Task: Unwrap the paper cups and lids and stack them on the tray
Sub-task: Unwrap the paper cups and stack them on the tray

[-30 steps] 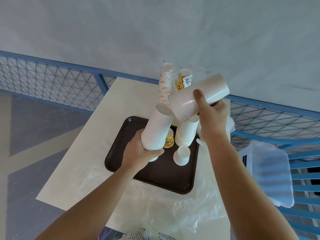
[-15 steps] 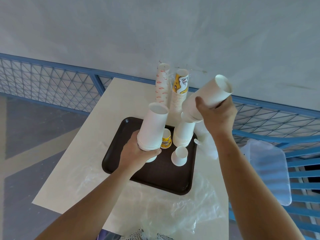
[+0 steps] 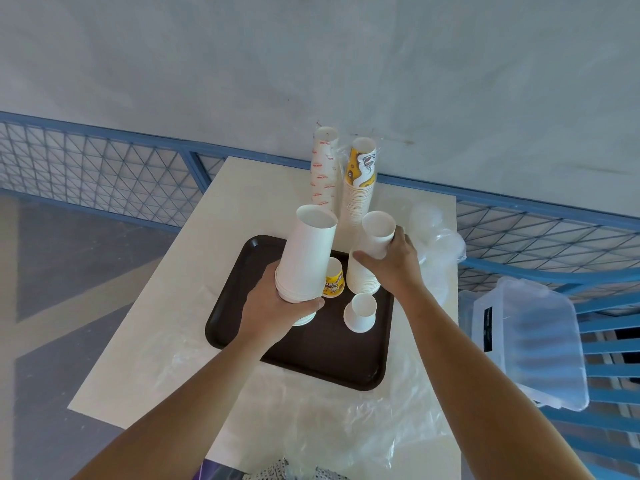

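Here we find the left hand [image 3: 277, 303] clamped on the lower, rimmed end of a tall stack of white cups [image 3: 308, 251], thumb across the near side, fingers curled round the far side. The stack is upside-down and leans slightly left over the tray [image 3: 311, 358]; we cannot tell whether its base touches the tray.

The right hand [image 3: 394, 265] is wrapped round the upper part of a shorter white stack [image 3: 363, 278], thumb on its left face, with the rims low at the tray's far right.

Between the two stacks sits a yellow printed cup [image 3: 334, 282], and nearer us a single white cup [image 3: 360, 311] stands inverted on the tray.

Beyond, at the table's [image 3: 166, 323] far edge, we see two tall wrapped stacks, a red-lettered stack [image 3: 323, 168] and a yellow patterned stack [image 3: 362, 174]. Clear lids [image 3: 436, 233] lie to the right, loose plastic wrap [image 3: 346, 427] near us.
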A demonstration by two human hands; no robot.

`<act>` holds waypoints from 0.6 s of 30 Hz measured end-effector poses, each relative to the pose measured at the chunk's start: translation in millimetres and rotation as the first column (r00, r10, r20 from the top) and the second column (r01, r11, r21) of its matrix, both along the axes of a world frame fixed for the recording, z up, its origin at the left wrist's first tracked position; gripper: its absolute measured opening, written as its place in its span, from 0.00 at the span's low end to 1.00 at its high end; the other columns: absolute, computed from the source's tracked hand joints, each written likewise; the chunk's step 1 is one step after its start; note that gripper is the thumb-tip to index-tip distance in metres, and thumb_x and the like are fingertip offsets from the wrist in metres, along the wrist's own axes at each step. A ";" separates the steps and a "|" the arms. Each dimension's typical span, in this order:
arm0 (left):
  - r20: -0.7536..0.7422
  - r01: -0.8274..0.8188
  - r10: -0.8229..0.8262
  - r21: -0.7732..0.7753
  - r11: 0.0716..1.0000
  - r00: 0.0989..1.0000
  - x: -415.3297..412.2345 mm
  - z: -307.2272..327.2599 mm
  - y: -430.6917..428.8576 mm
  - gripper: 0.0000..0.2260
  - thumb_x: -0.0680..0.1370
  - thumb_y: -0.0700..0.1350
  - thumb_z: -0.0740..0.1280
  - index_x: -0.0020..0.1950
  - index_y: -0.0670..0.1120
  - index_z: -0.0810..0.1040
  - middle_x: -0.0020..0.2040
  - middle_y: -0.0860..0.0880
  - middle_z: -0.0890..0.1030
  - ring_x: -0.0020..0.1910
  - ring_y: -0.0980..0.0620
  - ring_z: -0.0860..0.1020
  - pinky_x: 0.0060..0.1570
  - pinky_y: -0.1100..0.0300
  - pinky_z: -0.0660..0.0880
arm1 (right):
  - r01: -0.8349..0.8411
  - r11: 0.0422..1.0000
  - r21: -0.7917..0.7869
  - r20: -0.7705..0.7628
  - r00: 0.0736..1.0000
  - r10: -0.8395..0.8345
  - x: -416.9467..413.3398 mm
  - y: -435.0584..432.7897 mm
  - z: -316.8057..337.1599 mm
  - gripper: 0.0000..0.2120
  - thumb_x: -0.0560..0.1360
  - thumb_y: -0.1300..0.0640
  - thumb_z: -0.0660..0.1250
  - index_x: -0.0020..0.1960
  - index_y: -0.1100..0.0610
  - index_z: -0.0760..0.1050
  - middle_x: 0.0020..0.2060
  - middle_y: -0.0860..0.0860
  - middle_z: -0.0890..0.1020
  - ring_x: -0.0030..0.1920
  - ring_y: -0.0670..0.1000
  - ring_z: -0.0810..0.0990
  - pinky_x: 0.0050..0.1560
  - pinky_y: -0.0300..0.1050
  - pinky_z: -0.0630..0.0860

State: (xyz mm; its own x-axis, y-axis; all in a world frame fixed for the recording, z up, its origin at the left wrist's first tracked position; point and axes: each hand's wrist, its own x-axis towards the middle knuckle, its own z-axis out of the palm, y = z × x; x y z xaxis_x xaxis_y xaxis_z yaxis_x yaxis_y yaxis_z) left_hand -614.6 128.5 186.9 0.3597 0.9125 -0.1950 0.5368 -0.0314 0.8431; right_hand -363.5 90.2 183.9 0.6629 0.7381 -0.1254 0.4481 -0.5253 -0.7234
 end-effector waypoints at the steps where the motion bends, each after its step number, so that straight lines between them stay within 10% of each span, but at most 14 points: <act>1: -0.001 -0.001 0.001 0.002 1.000 1.000 -0.1 -0.5 -0.2 0.39 0.64 0.55 0.85 0.67 0.66 0.67 0.57 0.67 0.78 0.57 0.65 0.77 0.52 0.64 0.75 | 0.001 1.000 -0.002 -0.007 1.000 -0.001 1.6 -0.4 -1.6 0.44 0.67 0.44 0.82 0.74 0.55 0.65 0.65 0.55 0.76 0.64 0.58 0.76 0.59 0.55 0.76; 6: -0.002 0.000 0.000 -0.003 1.000 1.000 1.1 -0.7 -0.8 0.39 0.64 0.55 0.85 0.66 0.67 0.66 0.57 0.67 0.77 0.57 0.66 0.76 0.51 0.64 0.75 | 0.031 0.998 0.048 -0.023 0.999 -0.030 2.3 -7.1 8.9 0.46 0.67 0.40 0.80 0.78 0.49 0.61 0.71 0.54 0.70 0.69 0.59 0.71 0.65 0.60 0.75; 12: 0.030 0.007 -0.006 -0.016 1.000 1.000 4.1 0.2 -2.7 0.38 0.63 0.55 0.86 0.67 0.65 0.69 0.58 0.64 0.80 0.58 0.64 0.78 0.54 0.61 0.76 | 0.003 0.783 0.622 0.218 0.960 -0.177 -26.3 -23.5 59.8 0.21 0.73 0.51 0.72 0.63 0.57 0.76 0.56 0.51 0.76 0.55 0.53 0.76 0.52 0.55 0.78; 18: 0.051 0.028 -0.027 -0.028 0.999 0.998 10.6 8.0 -5.6 0.39 0.62 0.56 0.86 0.69 0.63 0.72 0.57 0.66 0.82 0.56 0.68 0.79 0.56 0.62 0.77 | -0.298 0.920 0.254 -0.127 0.933 0.337 -69.1 -23.7 79.9 0.30 0.74 0.44 0.75 0.72 0.50 0.69 0.59 0.46 0.78 0.55 0.45 0.78 0.51 0.34 0.75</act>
